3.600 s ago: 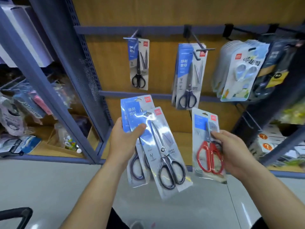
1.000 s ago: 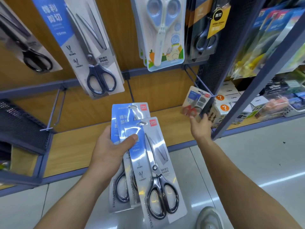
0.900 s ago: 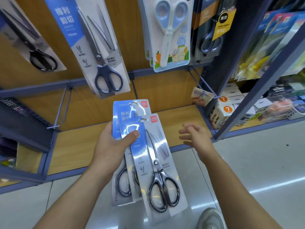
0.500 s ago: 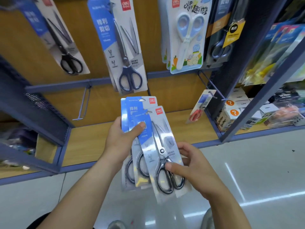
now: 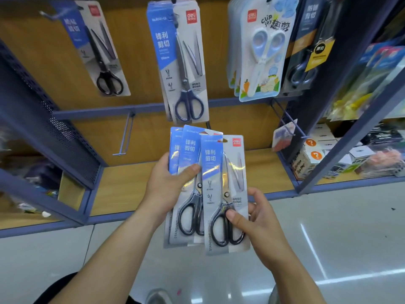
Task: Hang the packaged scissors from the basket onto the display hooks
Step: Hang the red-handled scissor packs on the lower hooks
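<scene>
My left hand (image 5: pixel 168 185) grips a fan of packaged black-handled scissors (image 5: pixel 188 163), thumb across their blue cards. My right hand (image 5: pixel 258 220) pinches the front pack (image 5: pixel 223 172) of that fan at its handle end, thumb on the front and fingers behind. A red-handled pack (image 5: pixel 282 137) hangs on a low hook (image 5: pixel 291 126) at the right. An empty hook (image 5: pixel 126 137) juts from the lower rail at the left. Black-handled scissors (image 5: pixel 103 51) and blue-handled scissors (image 5: pixel 184 66) hang on the upper hooks. The basket is out of view.
Children's scissors packs (image 5: pixel 260 53) and dark packs (image 5: pixel 309 47) hang at the upper right. A wooden shelf (image 5: pixel 122 185) runs below the hooks. Perforated blue uprights (image 5: pixel 54 128) flank the bay. Small boxes (image 5: pixel 311 154) sit on the right shelf. Pale glossy floor (image 5: pixel 328 238) lies below.
My right hand let go of the red-handled pack on the low right hook, came back and took hold of the front pack in my left hand's fan. The view tilted up.
</scene>
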Demonstrator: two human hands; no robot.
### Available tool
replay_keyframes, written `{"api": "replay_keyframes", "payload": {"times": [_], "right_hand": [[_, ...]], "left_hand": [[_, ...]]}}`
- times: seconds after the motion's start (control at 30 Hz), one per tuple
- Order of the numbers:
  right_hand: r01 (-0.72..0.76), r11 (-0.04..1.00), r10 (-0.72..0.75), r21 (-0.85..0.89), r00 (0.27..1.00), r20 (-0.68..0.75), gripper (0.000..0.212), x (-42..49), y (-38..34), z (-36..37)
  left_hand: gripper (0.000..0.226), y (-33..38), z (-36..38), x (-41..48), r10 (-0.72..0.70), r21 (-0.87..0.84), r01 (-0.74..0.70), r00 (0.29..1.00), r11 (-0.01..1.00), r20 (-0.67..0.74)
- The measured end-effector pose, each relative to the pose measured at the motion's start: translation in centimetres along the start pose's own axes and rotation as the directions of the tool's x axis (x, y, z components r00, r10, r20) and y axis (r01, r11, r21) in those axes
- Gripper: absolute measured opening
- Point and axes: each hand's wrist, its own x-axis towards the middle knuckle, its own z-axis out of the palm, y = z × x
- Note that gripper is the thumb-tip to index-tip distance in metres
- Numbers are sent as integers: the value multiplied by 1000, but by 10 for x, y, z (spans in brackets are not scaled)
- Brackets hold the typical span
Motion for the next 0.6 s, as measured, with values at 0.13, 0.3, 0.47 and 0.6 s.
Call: {"api": "replay_keyframes", "payload": {"times": [0.13,0.3,0.47,0.6], "right_hand": [[47,999,-47,-24,999,-12,50,-1,-4,4],[106,989,-113,-106,992,-63,31,-3,-12,5],[155,980,-163,-126,984,-64,22,-1,-28,29],[223,954,-228,-200,974,-3,16,8,-47,63]], "left_hand": [[31,5,-11,-3,52,32,-52,999,998,-1],[27,17,-33,-12,103,41,-102,995,994,-18],[27,34,-67,-21,136,44,-132,986,990,-94],[23,46,-101,-32,167,27,-165,965,986,-201]]}}
